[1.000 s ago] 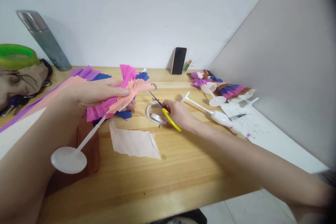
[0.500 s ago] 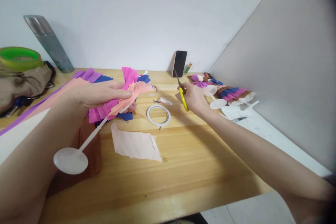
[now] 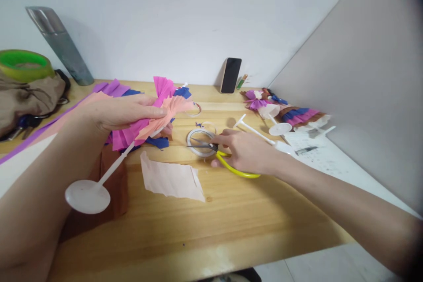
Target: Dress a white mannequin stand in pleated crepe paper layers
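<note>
My right hand [image 3: 246, 150] has swung the scissors [image 3: 243, 175] back from near the phone [image 3: 230, 76] to mid-frame, gripping them with blades now parted over the tape roll [image 3: 194, 153], so the cutting edges lie nearer the pleated paper [image 3: 176, 108], left of centre. My left hand [image 3: 128, 112] pinches that against the white stem [image 3: 114, 168], above the pale sheet [image 3: 173, 180].

The bare left hand [image 3: 132, 112] is closed in a pinch, thumb stretched straight along the top, the other fingers curled beneath, its bare forearm slanting up from the lower left. The bare right hand [image 3: 244, 150] is palm down, knuckles bent, index finger reaching forward and left, its wrist nearly straight, and its bare forearm [image 3: 337, 194] runs back to the lower right.
</note>
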Motion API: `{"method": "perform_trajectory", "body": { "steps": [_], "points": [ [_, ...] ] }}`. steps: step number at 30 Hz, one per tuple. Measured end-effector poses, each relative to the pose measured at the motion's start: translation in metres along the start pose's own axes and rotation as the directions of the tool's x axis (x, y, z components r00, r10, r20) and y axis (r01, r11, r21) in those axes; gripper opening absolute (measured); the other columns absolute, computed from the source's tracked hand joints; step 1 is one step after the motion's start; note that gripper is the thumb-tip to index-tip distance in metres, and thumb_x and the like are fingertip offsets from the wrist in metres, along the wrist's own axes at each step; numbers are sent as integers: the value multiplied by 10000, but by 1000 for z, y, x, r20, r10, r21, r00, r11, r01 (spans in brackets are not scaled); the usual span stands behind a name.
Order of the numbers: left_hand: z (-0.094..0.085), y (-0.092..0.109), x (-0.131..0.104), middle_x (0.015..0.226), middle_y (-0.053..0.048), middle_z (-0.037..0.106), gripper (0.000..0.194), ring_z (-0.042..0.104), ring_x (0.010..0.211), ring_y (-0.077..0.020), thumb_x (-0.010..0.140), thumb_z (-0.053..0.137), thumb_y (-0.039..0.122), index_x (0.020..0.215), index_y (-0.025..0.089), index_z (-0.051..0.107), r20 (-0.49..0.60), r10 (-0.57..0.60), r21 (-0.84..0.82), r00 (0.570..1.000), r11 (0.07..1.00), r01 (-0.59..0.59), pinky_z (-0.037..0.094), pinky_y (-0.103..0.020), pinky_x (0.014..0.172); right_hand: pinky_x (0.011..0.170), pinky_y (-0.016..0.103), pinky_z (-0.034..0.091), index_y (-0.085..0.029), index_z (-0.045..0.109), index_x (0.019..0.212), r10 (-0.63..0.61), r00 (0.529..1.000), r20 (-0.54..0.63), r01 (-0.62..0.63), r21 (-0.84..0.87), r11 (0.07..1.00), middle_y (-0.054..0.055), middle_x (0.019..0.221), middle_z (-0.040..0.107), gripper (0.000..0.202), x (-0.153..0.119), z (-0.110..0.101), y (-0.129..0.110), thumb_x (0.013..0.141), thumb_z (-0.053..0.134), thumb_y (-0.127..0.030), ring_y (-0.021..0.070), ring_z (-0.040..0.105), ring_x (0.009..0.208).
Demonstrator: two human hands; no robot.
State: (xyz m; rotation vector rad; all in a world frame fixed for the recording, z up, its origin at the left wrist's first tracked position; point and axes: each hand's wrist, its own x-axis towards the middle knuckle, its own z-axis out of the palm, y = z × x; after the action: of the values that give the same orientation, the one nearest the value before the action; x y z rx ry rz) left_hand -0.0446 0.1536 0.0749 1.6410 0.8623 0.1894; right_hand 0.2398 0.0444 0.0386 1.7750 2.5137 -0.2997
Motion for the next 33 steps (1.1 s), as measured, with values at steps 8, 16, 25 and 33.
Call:
{"method": "perform_trajectory", "body": {
  "steps": [8, 16, 25, 33],
  "points": [
    [2, 2, -2, 1064, -89, 789, 306, 731, 1034, -249, 923, 607, 399, 1053, 149, 724, -13, 4, 4, 1000, 1000, -4, 553, -380, 973, 625, 299, 399, -293, 666, 1280, -20, 998, 52, 32, -232, 972, 100, 994, 709, 453, 18, -14, -25, 886, 587, -502, 242, 683, 778],
    [2, 3, -4, 1051, -63, 790, 336, 733, 1003, -247, 909, 608, 417, 1054, 146, 744, 0, 63, 38, 998, 997, -63, 547, -364, 947, 601, 321, 366, -196, 725, 1133, -49, 997, 56, 65, -316, 947, 138, 920, 722, 482, 28, -18, -35, 886, 558, -576, 269, 684, 738],
    [2, 3, -5, 1068, -61, 786, 315, 739, 959, -226, 916, 612, 440, 1034, 175, 733, 16, 73, 38, 997, 997, -74, 548, -354, 960, 588, 308, 346, -205, 749, 1074, -39, 995, 96, 69, -330, 941, 134, 894, 753, 452, 29, -21, -38, 891, 561, -572, 269, 694, 743],
    [4, 5, -5, 1060, -56, 788, 282, 744, 916, -217, 905, 617, 411, 1032, 187, 731, 8, 78, 31, 997, 996, -78, 555, -364, 947, 597, 313, 351, -209, 739, 1115, -41, 994, 103, 74, -339, 938, 134, 922, 765, 458, 30, -21, -40, 883, 584, -573, 286, 714, 785]
  ]
}}
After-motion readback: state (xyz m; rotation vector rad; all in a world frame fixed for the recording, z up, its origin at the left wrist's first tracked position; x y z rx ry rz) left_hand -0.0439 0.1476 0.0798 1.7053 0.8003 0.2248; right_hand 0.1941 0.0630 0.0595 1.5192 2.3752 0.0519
